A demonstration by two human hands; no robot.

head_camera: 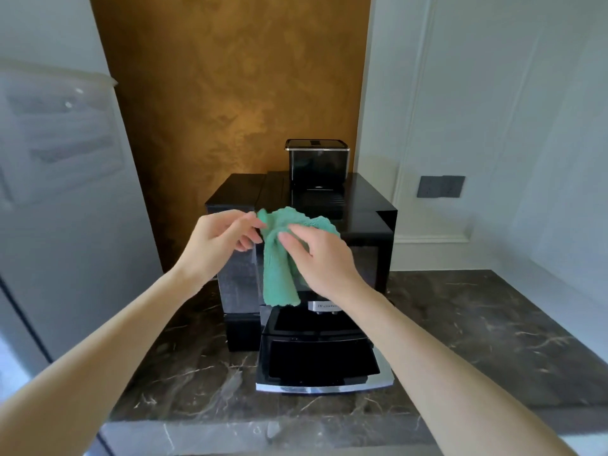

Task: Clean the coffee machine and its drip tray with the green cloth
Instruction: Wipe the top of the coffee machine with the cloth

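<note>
A black coffee machine [365,205] stands on a dark marble counter against a gold wall panel. Its black drip tray [320,360], edged in chrome, is pulled out toward me at the front. The green cloth [279,271] hangs in the air in front of the machine's face. My left hand [220,241] pinches the cloth's upper left corner. My right hand [325,261] grips the cloth from the right, fingers over its top, and hides part of it. Both hands are above the tray and apart from the machine.
A dark bean hopper [317,159] sits on top of the machine. The marble counter [477,327] stretches right and toward me to its front edge. A pale fridge [65,192] stands at the left. A grey wall socket [441,186] is on the white wall at right.
</note>
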